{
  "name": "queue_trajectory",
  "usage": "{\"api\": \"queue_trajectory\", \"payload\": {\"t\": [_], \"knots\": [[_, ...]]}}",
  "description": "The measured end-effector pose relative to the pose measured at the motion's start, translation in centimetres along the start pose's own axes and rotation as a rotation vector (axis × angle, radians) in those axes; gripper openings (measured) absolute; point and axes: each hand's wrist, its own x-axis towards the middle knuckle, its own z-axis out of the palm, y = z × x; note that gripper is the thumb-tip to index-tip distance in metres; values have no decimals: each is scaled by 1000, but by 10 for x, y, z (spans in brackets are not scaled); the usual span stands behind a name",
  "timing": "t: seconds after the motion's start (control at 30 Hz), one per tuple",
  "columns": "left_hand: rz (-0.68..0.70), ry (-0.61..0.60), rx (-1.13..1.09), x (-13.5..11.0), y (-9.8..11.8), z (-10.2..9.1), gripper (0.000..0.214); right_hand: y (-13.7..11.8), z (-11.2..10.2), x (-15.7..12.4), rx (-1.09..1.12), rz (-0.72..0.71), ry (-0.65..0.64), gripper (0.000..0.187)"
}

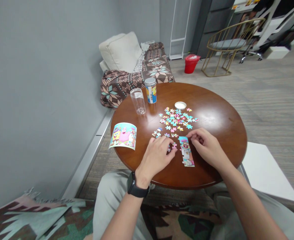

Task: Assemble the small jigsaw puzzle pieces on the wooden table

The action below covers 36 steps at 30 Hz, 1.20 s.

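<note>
On the round table (218, 133) lies an assembled puzzle strip (186, 153), upright in my view, showing cartoon figures. My left hand (157, 155), with a black watch on its wrist, is just left of the strip. Its thumb and index fingertips close around a pink puzzle piece (174, 146); another small piece shows under the fingers. My right hand (204, 143) is at the strip's upper right corner, index finger extended to its edge, thumb apart, other fingers curled, nothing visible in them. Beyond both hands spreads a pile of loose puzzle pieces (177, 118).
A curved picture sheet (124, 136) overhangs the table's left edge. Farther back stand a clear plastic cup (138, 101), a printed tin (151, 91) and a round lid (180, 105). A covered couch (134, 81), red bin (191, 63) and gold-framed chair (228, 45) are beyond.
</note>
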Motion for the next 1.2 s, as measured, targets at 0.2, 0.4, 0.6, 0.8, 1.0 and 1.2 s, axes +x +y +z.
{"api": "queue_trajectory", "payload": {"t": [0.2, 0.4, 0.6, 0.8, 1.0, 1.2], "knots": [[-64, 20, 8, 0, 1, -2, 10, -4, -1, 0, -11, 4, -7, 17], [-77, 25, 12, 0, 0, -2, 13, -5, -1, -1, -7, 12, -7, 18], [-66, 11, -5, 1, 0, -3, 14, -4, -2, -1, -7, 5, -16, 19], [-56, 3, -6, 1, -1, -2, 14, -3, -1, -1, -18, -12, -15, 19], [-59, 6, -4, 0, -1, -2, 14, 0, 1, -3, -97, -50, 137, 22], [-56, 9, 5, 1, -1, -2, 11, 3, 4, -4, -191, -96, 203, 22]]}}
